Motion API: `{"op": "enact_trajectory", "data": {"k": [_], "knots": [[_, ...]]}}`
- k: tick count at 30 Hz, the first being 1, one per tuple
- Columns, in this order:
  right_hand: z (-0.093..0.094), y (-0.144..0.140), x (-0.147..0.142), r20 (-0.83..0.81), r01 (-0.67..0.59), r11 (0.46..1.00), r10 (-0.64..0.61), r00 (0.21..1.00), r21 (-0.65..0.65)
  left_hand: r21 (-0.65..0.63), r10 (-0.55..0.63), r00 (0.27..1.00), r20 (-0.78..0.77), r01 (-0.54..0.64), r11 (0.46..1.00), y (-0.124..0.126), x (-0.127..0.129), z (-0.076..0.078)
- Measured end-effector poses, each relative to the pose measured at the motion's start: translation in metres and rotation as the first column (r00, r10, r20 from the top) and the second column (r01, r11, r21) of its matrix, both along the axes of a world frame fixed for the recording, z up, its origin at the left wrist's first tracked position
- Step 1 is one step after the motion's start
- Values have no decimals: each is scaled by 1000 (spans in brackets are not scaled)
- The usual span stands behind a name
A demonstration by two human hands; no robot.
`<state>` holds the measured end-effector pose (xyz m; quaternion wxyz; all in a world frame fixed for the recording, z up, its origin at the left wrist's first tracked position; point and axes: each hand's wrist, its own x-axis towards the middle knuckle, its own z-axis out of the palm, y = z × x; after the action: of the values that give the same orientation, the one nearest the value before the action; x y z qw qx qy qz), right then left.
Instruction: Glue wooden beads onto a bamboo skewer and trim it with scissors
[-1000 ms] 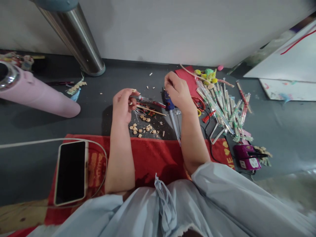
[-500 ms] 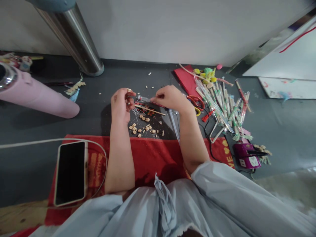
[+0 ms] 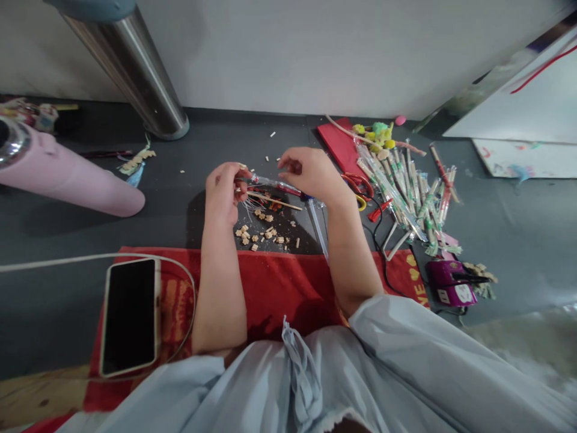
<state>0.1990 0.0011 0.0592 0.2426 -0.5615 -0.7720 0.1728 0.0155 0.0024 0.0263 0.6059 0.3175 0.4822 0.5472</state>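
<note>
Far left, a pale-pink cylindrical bottle [image 3: 90, 180], then a white-rimmed, black-screened phone [image 3: 130, 316] on a red cloth [image 3: 288, 285]. Centre, a bare left hand [image 3: 220, 195] with curled fingers, apparently pinching a small pale-beige piece [image 3: 242, 166] at the tips. Just beside, on the dark grey tabletop [image 3: 166, 231], scattered beige chunks [image 3: 269, 233] and a slender pale wooden stick [image 3: 283, 203]. Next, over a clear plastic tube [image 3: 269, 181], a bare right hand [image 3: 313, 172], loosely bent with thumb and forefinger parted, holding nothing visible. Farther right, plastic-wrapped pale sticks [image 3: 412, 195] in a heap.
</note>
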Motion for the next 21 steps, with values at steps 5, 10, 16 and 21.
{"op": "enact_trajectory", "data": {"k": [5,10,16,21], "knots": [[7,-4,-6,-63,6,999,-4,998,41,-10,-116,993,-5,116,993,-1,0,0],[10,-7,-12,-196,-187,981,193,961,49,-11,-195,980,-35,195,981,-3,0,1],[12,-8,-15,-230,-334,939,343,911,77,30,-303,952,-49,305,952,-6,0,3],[13,-7,-13,-269,-319,940,341,901,124,67,-316,948,-29,317,946,-8,1,4]]}}
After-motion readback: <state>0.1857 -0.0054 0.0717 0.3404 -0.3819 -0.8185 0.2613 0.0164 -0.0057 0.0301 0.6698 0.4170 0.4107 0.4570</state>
